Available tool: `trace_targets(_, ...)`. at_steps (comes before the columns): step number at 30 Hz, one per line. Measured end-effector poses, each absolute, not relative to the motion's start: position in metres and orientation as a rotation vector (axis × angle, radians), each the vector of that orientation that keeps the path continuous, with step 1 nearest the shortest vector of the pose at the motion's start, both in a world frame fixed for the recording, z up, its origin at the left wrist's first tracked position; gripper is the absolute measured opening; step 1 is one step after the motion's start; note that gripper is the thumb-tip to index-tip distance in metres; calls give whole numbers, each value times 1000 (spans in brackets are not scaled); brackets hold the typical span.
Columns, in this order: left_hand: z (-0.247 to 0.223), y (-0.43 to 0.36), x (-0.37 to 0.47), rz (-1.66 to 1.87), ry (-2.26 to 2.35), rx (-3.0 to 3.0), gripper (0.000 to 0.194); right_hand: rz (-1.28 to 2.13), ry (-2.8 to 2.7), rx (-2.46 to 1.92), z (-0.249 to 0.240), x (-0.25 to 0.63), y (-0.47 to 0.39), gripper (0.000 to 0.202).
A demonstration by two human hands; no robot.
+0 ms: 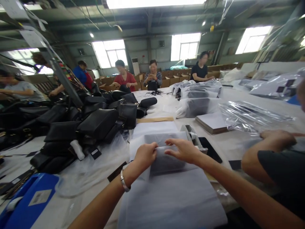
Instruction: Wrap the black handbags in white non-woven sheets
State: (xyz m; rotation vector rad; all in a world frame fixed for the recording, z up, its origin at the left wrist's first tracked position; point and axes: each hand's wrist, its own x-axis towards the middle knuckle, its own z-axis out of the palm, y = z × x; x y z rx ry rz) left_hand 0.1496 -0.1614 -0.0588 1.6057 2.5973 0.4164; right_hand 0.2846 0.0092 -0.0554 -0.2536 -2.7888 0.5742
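A dark, boxy item wrapped in thin white tissue paper (168, 163) lies in front of me; its exact kind is hidden by the wrap. My left hand (146, 153) pinches the upper edge of that paper between thumb and fingers. Just to the right, my right hand (184, 150) hovers at the same edge, thumb and fingers apart with nothing visibly gripped. Beneath the bundle spreads a stack of white paper sheets (171, 200). A grey tape dispenser (194, 136) stands beyond my right hand, beside a flat black object (209, 149).
Black handbags (97, 124) are heaped on the left. A blue container (28, 200) sits front left. White-wrapped bundles (194, 106), a stack of cards (211, 122) and clear plastic bags (252, 114) lie to the right. A co-worker's arm (267, 159) reaches in at right; others work across the table.
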Motion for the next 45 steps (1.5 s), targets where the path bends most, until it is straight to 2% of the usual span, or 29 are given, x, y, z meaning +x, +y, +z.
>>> trace_targets(2,-61,-162,149,439,2606,1612,23,359,-2785,-131,-61,285,6,41)
trace_targets(5,-61,-164,149,473,2613,1628,26,194,-2798,-11,-71,278,11,10)
trace_targets(6,-61,-166,150,489,2616,1636,29,185,-2799,-14,-75,275,13,6)
trace_targets(11,-65,-174,156,504,2624,1709,59,258,-2768,-51,-86,271,23,8)
trace_targets(13,-68,-174,155,436,2638,1689,62,286,-2757,-55,-87,271,25,9)
trace_targets(16,-71,-170,145,410,2652,1626,61,322,-2750,-50,-89,269,28,11)
trace_targets(21,-70,-166,123,498,2635,1585,47,376,-2742,-72,-91,265,34,15)
trace_targets(26,-68,-171,131,446,2817,1823,49,395,-2743,-119,-86,263,35,15)
trace_targets(30,-88,-168,158,450,2662,2175,39,385,-2753,-86,-85,258,38,14)
trace_targets(34,-117,-155,171,383,2593,2102,36,328,-2761,-62,-86,250,46,20)
trace_targets(39,-122,-149,168,318,2720,1867,48,102,-2553,-400,-85,264,70,46)
trace_targets(45,-117,-150,167,297,2719,1799,49,149,-2229,-852,-108,344,109,40)
